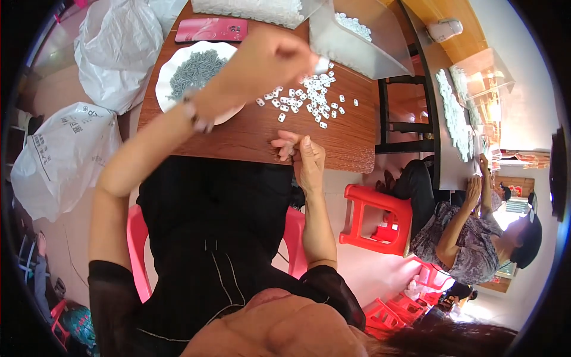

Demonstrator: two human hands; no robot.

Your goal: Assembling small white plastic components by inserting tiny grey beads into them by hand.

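While looking down in the head view at the brown wood-grain counter (351, 149), have the left hand (262, 65) stretched out over it, across the right side of the scalloped white plate (163, 89) and close to the scatter of small white rectangular pieces with dark holes (318, 95). Find its fingers bent and blurred; can't make out whether clamped on anything. Hold the right hand (309, 163) at the near edge of the counter, just short of the white pieces, with fingers curled and thumb upright beside them; can't make out whether pinching something small. See the short grey rod-like parts (199, 70) heaped on the plate, left of the white pieces. Note the pink smartphone (202, 31) beyond the plate, and the translucent plastic trays (363, 56) of white pieces along the far side. Spot white plastic bags (119, 53) left of the counter and, at right, a red plastic stool (383, 205) near a person in a patterned top (458, 244).
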